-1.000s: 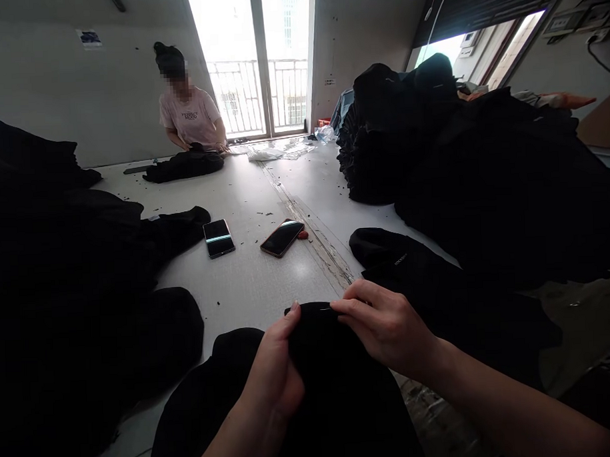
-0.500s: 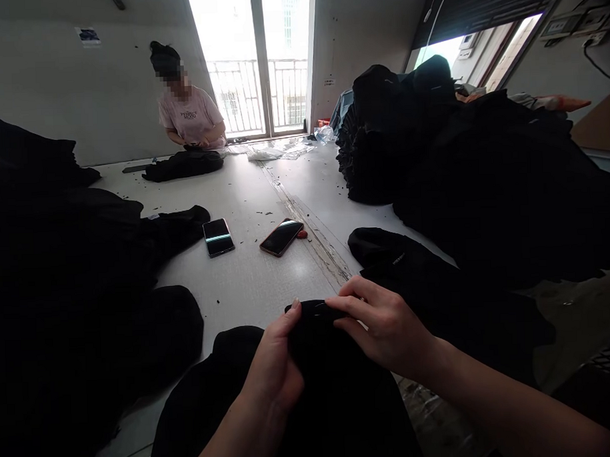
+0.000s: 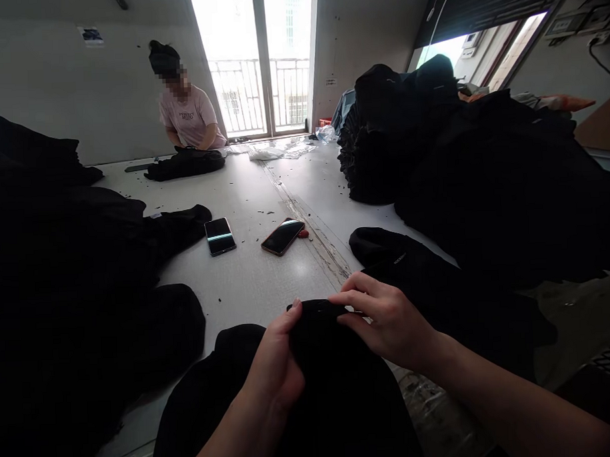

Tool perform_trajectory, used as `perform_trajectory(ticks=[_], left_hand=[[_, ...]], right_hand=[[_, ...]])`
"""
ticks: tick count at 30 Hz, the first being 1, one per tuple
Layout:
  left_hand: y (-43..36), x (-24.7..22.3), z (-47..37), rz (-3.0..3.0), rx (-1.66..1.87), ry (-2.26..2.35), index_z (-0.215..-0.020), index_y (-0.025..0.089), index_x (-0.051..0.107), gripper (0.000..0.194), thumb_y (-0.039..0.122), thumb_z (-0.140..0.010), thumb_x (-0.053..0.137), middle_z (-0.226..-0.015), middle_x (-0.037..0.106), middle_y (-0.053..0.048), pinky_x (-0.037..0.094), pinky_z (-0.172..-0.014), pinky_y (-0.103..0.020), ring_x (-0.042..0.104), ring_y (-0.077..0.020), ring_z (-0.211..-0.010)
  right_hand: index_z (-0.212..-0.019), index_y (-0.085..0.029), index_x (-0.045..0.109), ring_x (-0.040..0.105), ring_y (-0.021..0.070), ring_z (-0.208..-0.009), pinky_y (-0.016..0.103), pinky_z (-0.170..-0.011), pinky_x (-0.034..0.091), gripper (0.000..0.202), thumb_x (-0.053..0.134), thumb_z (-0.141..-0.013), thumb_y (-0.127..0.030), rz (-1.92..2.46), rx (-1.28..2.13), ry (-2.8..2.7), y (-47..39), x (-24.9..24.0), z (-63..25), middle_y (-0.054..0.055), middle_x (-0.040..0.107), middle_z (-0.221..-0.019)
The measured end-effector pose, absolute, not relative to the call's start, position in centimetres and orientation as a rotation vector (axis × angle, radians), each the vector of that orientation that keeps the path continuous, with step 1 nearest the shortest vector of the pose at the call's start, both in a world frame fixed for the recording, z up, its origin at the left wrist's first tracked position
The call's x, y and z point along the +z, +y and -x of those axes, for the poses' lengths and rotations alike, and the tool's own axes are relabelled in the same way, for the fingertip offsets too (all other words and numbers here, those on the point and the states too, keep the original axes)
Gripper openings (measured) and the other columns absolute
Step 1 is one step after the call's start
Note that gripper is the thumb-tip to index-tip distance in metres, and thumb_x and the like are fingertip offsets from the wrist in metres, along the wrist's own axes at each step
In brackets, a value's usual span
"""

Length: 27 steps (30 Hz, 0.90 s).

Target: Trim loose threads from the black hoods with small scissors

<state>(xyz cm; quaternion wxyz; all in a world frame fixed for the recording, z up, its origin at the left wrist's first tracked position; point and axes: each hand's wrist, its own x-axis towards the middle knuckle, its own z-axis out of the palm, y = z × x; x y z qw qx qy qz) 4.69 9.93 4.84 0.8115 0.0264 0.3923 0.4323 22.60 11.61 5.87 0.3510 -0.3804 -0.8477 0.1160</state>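
The black cloth (image 3: 354, 400) lies right between the two hands, above the near side of the table (image 3: 249, 277), its upper edge running crosswise from one hand to the other and the rest spreading down toward the wearer. The left hand (image 3: 277, 353) is closed on the left end of that edge, thumb laid on top and pointing away from the body. The right hand (image 3: 385, 316) is at the other end, coming in from the right with its fingers bent and the thumb a little apart from them — whether it pinches the cloth itself or something thin, I cannot tell.

The relation that seems to count is along this edge: a faint pale mark (image 3: 318, 311) sits just below it, between the left thumb and the right fingertips, and looks slightly nearer the right. Beyond the hands, well apart from them, two phones lie on the table — a left phone (image 3: 220, 236) and a right phone (image 3: 283, 236), the latter slanted.
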Motion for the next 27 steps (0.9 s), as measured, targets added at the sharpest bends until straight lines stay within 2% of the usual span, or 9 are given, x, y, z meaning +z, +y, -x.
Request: perform_trajectory(ticks=[10, 20, 27], left_hand=[[9.60, 5.77, -4.83, -0.069, 0.929, 0.848, -0.083, 0.008, 0.068, 0.016, 0.022, -0.082, 0.062, -0.074, 0.070, -0.012, 0.054, -0.066, -0.029, 0.068, -0.0217, -0.069], [9.72, 5.34, -4.72, -0.075, 0.965, 0.851, -0.084, 0.009, 0.067, 0.015, 0.023, -0.077, 0.069, -0.078, 0.070, -0.010, 0.055, -0.067, -0.030, 0.068, -0.0214, -0.070], [9.83, 5.40, -4.70, -0.035, 0.963, 0.868, -0.085, 0.009, 0.066, 0.015, 0.022, -0.078, 0.069, -0.079, 0.070, -0.010, 0.056, -0.067, -0.030, 0.067, -0.0201, -0.069]], right_hand=[[-0.099, -0.017, 0.066, 0.057, 0.0149, -0.072, 0.026, -0.059, 0.052, 0.024, 0.055, -0.082, -0.005, 0.919, 0.079, -2.231, 11.63, 5.66, -22.63, 0.005, 0.058, -0.083], [-0.099, -0.015, 0.067, 0.057, 0.0133, -0.069, 0.025, -0.057, 0.053, 0.022, 0.055, -0.083, -0.005, 0.867, 0.058, -2.204, 11.66, 5.46, -22.86, 0.006, 0.059, -0.083], [-0.099, -0.018, 0.067, 0.057, 0.0113, -0.066, 0.023, -0.055, 0.053, 0.022, 0.053, -0.086, -0.007, 0.866, 0.124, -2.157, 11.79, 5.78, -23.27, 0.004, 0.058, -0.081]])
